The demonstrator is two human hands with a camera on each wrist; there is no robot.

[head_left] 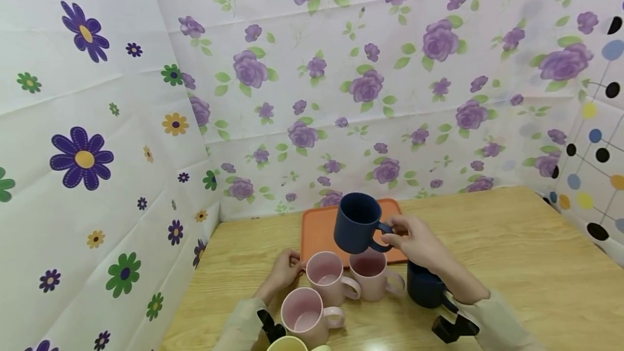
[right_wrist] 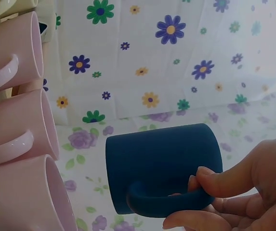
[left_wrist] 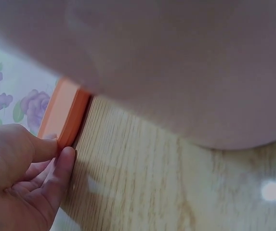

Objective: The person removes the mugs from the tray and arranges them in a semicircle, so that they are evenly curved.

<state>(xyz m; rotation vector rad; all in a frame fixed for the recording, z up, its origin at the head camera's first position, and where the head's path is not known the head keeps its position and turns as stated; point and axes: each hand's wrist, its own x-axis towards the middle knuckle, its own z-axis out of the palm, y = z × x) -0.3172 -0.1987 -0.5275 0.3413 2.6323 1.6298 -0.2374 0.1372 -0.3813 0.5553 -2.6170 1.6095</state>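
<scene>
My right hand (head_left: 420, 240) pinches the handle of a dark blue mug (head_left: 355, 226), held upright in the air over the orange tray (head_left: 319, 226). In the right wrist view the thumb and fingers curl round the blue mug's handle (right_wrist: 171, 204). At the tray's near left corner, my left hand (head_left: 285, 271) grips the rim between thumb and fingers, as the left wrist view shows at the tray's edge (left_wrist: 70, 113). Close in front of the tray stand pink mugs (head_left: 327, 286). A second dark blue mug (head_left: 423, 286) stands under my right forearm, partly hidden by it.
Another pink mug (head_left: 302, 316) stands nearer, beside my left sleeve. A yellow mug (head_left: 288, 344) is cut off by the bottom edge. The wooden table (head_left: 512, 253) meets a flowered curtain (head_left: 292, 96) behind the tray, with other patterned sheets at both sides.
</scene>
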